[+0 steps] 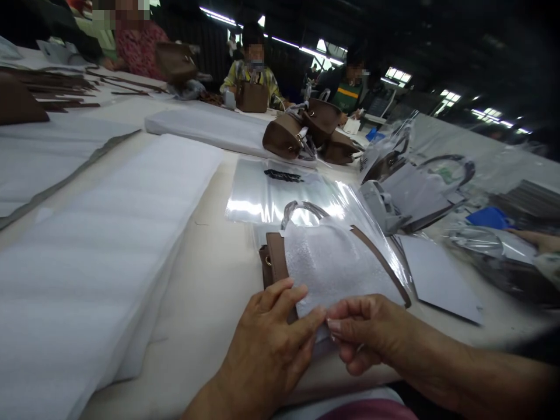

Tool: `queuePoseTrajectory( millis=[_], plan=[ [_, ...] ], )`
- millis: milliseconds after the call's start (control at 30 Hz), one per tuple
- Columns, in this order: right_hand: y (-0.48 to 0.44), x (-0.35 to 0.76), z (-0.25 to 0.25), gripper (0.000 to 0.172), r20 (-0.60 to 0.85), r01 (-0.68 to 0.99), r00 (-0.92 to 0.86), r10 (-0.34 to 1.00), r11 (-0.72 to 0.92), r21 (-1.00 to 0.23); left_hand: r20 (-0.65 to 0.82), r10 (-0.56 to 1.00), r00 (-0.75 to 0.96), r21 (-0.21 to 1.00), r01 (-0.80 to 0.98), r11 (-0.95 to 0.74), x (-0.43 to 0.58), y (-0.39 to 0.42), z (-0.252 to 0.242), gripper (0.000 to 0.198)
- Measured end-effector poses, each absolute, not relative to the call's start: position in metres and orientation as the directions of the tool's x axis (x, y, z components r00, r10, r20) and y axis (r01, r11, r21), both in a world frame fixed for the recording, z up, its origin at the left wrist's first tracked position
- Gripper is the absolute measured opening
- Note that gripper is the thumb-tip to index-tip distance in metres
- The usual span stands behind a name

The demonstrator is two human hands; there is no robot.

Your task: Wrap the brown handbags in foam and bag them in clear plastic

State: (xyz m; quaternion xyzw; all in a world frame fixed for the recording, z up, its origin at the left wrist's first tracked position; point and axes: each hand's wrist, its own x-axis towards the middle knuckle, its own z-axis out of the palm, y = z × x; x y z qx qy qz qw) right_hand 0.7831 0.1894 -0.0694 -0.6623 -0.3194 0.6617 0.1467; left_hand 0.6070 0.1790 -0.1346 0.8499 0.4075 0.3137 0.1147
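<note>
A brown handbag [276, 256] lies on the table in front of me, its front covered by a white foam sheet [341, 262]. Its handles [306, 209] have a clear wrapping and point away from me. My left hand [277, 335] rests on the bag's near left part, fingers apart and thumb stretched over the sheet's lower edge. Just right of that thumb, my right hand [371, 329] is closed in a pinch at the near edge of the sheet. Whatever sits between its fingertips is too small to make out.
Clear plastic bags [271, 189] lie beyond the handbag. A long stack of white foam sheets [109, 251] stretches along the left. Brown handbags [284, 137] are heaped farther back. White boards [437, 277] and a wrapped bag [420, 186] stand right. Several people sit across the table.
</note>
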Motion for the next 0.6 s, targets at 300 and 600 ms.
queuePoseTrajectory(
  millis=[300, 600],
  plan=[
    [0.172, 0.778, -0.068, 0.042, -0.768, 0.180, 0.009, 0.641, -0.756, -0.629, 0.409, 0.754, 0.514, 0.427, 0.622, -0.656, 0.605, 0.181, -0.134, 0.037],
    [0.158, 0.783, -0.088, 0.049, -0.733, 0.121, 0.004, 0.680, -0.728, -0.675, 0.415, 0.729, 0.544, 0.384, 0.622, -0.682, 0.606, 0.179, -0.138, 0.039]
  ],
)
